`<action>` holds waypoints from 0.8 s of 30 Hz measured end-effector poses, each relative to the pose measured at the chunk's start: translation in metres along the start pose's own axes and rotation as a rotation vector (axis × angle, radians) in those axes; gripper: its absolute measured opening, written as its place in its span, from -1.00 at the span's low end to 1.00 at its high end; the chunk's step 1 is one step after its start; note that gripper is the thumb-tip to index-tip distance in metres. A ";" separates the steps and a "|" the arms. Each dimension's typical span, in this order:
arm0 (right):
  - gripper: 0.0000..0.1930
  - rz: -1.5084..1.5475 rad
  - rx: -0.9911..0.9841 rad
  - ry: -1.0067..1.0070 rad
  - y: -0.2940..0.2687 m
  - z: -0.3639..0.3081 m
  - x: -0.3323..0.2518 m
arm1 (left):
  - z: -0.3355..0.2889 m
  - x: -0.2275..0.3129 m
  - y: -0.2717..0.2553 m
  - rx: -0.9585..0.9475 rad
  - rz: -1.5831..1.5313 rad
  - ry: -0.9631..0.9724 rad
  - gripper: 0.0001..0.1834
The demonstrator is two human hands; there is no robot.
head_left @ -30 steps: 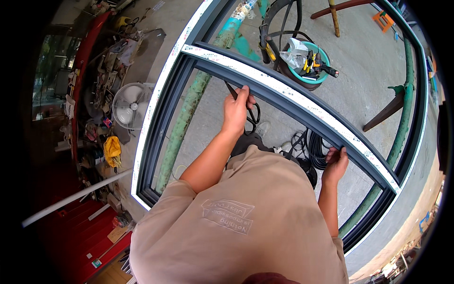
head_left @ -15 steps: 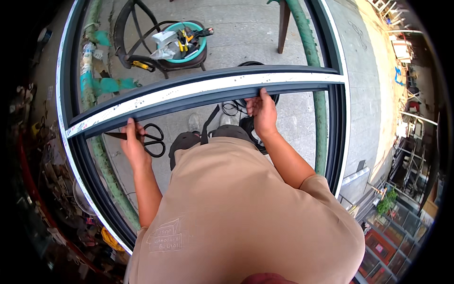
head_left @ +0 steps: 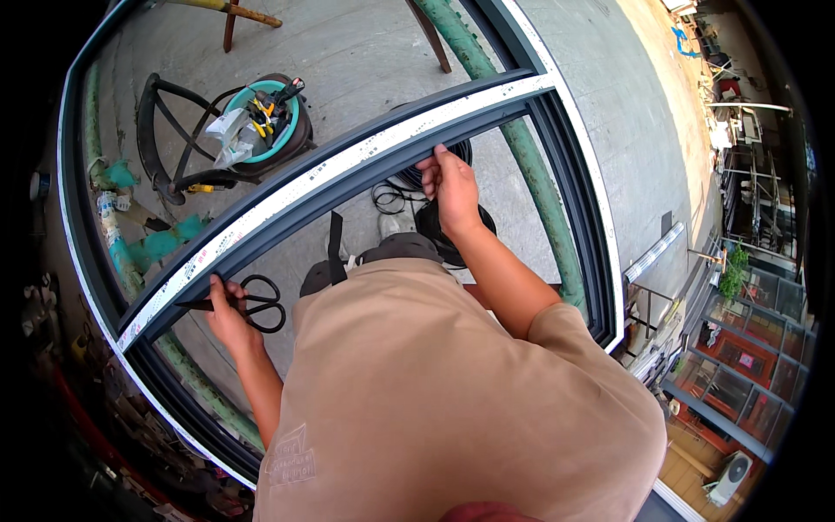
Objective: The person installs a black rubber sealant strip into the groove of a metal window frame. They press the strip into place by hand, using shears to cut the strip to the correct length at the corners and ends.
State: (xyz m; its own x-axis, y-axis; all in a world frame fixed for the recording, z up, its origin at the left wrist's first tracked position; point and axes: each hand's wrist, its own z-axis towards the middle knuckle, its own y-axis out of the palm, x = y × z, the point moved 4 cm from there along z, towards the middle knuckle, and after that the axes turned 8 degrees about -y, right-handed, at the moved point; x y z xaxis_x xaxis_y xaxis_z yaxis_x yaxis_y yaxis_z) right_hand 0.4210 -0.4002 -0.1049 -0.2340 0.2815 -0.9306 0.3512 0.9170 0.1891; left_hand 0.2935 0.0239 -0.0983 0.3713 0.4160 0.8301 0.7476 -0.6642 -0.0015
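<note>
A dark grey window frame with white film-covered faces lies before me, its crossbar [head_left: 348, 160] running from lower left to upper right. Black-handled scissors [head_left: 268, 304] are in my left hand [head_left: 230, 320], the blades pointing left beneath the bar. The thumb of that hand touches the bar's near edge. Farther right, my right hand [head_left: 452, 193] has its thumb against the same dark edge, fingers curled beneath. Whether a thin seal strip lies between those fingers cannot be made out. A short black strip [head_left: 336, 248] stands out by my shirt hem.
Green pipes [head_left: 541, 178] run under the frame. Beyond the crossbar, a turquoise basin [head_left: 294, 122] of pliers, tools and plastic bags sits on a chair [head_left: 161, 130]. Coiled black cable [head_left: 400, 187] lies near my feet. Clutter lines the left side.
The view has turned, so the frame now slants more steeply and the basin shows farther left. Both hands keep about the same places on the crossbar, with the scissors still in my left hand.
</note>
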 end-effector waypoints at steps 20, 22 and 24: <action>-0.64 0.049 0.209 -0.106 -0.073 0.059 -0.035 | -0.005 0.002 0.005 -0.037 0.072 0.008 -0.62; -0.64 0.051 0.193 -0.081 -0.075 0.058 -0.038 | -0.006 0.002 0.006 -0.021 0.108 0.007 -0.63; -0.65 -0.040 0.059 0.038 -0.078 0.058 -0.039 | -0.008 0.001 0.008 -0.010 0.142 0.007 -0.64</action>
State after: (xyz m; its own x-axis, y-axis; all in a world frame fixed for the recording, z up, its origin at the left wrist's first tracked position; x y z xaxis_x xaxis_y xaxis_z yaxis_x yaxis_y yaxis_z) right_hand 0.4550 -0.4987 -0.1017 -0.2828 0.2563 -0.9243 0.3936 0.9098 0.1318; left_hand 0.2955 0.0137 -0.0933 0.4690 0.3128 0.8260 0.6824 -0.7220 -0.1141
